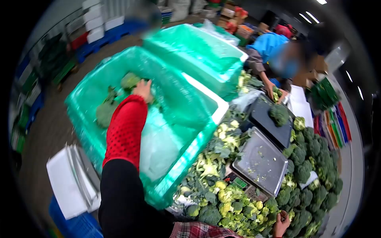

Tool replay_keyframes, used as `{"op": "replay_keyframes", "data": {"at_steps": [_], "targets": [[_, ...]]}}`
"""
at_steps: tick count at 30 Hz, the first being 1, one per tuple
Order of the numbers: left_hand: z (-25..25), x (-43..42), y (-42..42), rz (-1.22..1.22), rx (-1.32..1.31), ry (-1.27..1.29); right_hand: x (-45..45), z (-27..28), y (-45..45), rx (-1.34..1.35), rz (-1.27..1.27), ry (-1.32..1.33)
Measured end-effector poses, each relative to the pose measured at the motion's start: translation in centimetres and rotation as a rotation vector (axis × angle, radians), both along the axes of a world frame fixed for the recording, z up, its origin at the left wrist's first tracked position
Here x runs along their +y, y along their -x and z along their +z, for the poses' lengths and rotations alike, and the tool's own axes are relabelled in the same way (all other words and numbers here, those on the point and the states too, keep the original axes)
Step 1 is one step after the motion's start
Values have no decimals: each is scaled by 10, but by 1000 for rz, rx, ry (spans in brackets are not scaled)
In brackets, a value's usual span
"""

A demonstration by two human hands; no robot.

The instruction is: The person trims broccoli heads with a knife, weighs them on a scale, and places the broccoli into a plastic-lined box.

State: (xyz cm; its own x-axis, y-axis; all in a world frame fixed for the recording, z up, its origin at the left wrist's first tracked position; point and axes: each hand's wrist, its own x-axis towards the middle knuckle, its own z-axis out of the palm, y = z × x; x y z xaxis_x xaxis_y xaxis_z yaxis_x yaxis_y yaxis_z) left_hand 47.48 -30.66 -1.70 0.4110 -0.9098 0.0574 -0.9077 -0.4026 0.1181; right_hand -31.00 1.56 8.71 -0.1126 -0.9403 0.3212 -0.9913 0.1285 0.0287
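My left hand (143, 91), in a red dotted sleeve cover (126, 129), reaches into a foam box lined with green plastic (180, 93). Its fingers close against the right side of a broccoli head (130, 80). Another broccoli head (106, 114) lies nearby against the left wall of the box. At the lower right, my right hand (281, 224) has curled fingers beside the pile of broccoli (303, 216); what they hold, if anything, is hidden. Trimmed broccoli and yellowish florets (228, 196) lie to its left.
A weighing scale (262, 160) sits amid the trimmings, with a dark tray (274, 119) behind it holding broccoli. Beyond stands a second lined box (198, 47). A co-worker's hands (274, 90) handle broccoli. White foam lids (71, 182) lean at the lower left over a blue crate (77, 226).
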Motion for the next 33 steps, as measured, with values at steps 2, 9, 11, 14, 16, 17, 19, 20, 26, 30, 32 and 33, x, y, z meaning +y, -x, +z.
{"op": "replay_keyframes", "data": {"at_steps": [2,9,11,14,16,17,19,20,26,30,32,33], "targets": [[6,-4,9,-66,-79,-1,-2,-21,1,-608,-193,-50],[4,-5,-13,-152,54,-53,-1,-20,-25,-769,-226,-92],[51,21,-10,-55,708,-183,1,-25,-27,-734,-118,0],[35,45,-73,16,1192,-381,-4,-12,-43,-763,-112,-64],[62,88,-17,145,640,-374,-8,-31,-48,-869,-36,-87],[82,101,10,29,191,-463,-12,-44,-45,-892,56,-50],[116,128,44,-44,-1,-492,-18,-36,-48,-812,175,-84],[115,139,32,-138,512,-100,-20,-29,-51,-818,195,-84],[98,194,52,15,-142,-199,-47,-49,-80,-677,566,-188],[138,231,85,256,678,329,-51,-58,-103,-743,567,-403],[172,241,127,278,924,511,-57,-53,-130,-737,732,-321],[181,246,145,248,963,601,-59,-44,-145,-715,865,-239]]}}
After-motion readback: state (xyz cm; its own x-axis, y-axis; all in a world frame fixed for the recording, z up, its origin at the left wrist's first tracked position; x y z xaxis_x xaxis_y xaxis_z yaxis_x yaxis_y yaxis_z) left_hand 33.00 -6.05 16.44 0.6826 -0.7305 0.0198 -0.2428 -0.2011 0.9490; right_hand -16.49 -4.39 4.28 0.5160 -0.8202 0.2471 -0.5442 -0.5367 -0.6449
